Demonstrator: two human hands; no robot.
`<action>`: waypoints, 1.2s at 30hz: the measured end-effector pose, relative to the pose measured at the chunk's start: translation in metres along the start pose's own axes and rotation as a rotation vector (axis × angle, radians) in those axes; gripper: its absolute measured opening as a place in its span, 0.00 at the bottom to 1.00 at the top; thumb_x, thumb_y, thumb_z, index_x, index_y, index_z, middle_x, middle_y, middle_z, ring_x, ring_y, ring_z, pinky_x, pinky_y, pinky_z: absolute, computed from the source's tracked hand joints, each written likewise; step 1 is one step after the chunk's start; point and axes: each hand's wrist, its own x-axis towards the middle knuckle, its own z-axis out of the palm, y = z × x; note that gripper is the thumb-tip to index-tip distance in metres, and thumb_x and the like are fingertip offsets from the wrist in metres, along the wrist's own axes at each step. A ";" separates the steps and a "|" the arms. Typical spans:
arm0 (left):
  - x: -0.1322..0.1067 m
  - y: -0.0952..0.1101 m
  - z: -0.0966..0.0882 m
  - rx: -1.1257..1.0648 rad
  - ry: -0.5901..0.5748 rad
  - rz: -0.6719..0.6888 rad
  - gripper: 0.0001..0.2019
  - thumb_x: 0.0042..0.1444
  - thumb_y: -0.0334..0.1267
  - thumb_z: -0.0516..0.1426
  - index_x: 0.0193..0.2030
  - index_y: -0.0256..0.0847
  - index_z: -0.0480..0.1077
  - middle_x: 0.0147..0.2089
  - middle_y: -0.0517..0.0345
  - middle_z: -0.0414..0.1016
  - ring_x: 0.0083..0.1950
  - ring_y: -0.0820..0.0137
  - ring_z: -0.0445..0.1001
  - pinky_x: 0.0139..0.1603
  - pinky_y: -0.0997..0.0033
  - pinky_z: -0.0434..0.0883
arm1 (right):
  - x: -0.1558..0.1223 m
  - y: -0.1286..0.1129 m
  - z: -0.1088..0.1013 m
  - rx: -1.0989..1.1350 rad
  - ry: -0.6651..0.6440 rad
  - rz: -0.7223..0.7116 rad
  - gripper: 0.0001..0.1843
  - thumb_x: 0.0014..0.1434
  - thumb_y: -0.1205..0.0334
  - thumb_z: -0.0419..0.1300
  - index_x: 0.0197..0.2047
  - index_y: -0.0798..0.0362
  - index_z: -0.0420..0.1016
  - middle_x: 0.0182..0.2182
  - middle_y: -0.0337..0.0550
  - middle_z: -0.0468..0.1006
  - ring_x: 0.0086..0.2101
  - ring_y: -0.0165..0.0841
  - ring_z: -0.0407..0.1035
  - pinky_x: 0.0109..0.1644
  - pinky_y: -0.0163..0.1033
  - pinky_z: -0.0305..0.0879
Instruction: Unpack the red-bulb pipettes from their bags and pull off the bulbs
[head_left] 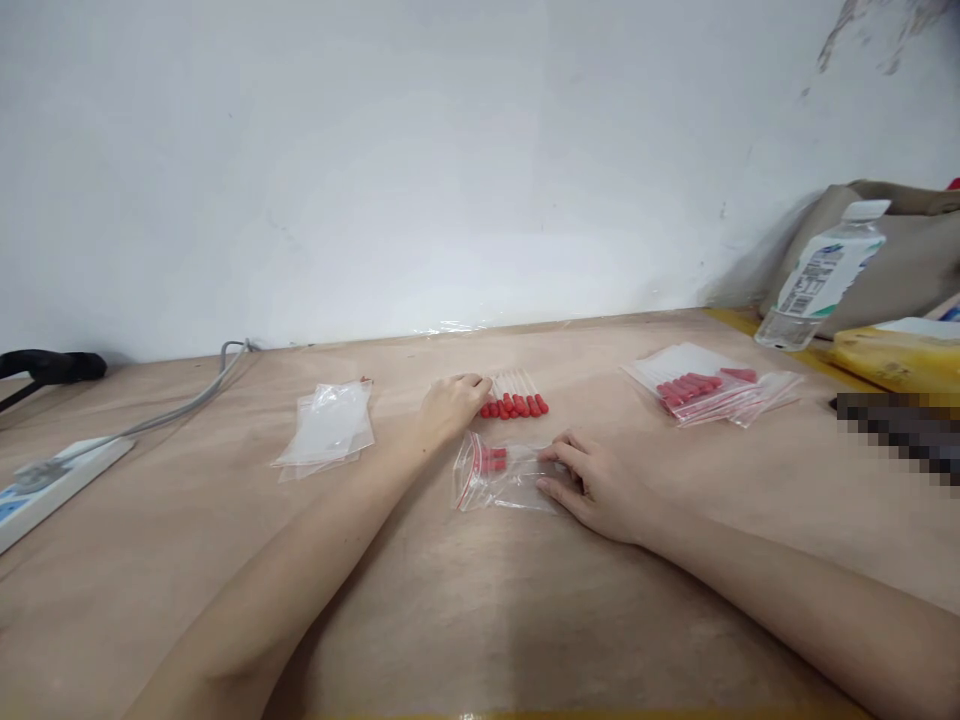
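Near the middle of the table lies a row of white sticks with red tips. At the left end of that row is my left hand, its fingers curled down against the sticks; their tips are hidden, so what they grip cannot be made out. Just in front lies a clear zip-lock bag with a red-striped opening to the left and a couple of red pieces showing inside near it. My right hand holds the bag's right end, thumb and forefinger closed on the plastic.
Flat clear bags are stacked at left. Filled bags with red-tipped sticks lie at right. Beyond them stand a water bottle, a grey bag and a yellow packet. A power strip with a cable sits far left.
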 end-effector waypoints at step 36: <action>-0.087 0.029 -0.016 -0.853 -0.061 -0.097 0.12 0.56 0.38 0.53 0.47 0.42 0.68 0.37 0.57 0.67 0.33 0.74 0.66 0.33 0.75 0.65 | 0.002 -0.001 -0.007 0.009 -0.097 0.032 0.14 0.57 0.59 0.52 0.46 0.54 0.62 0.43 0.48 0.67 0.33 0.32 0.65 0.38 0.40 0.64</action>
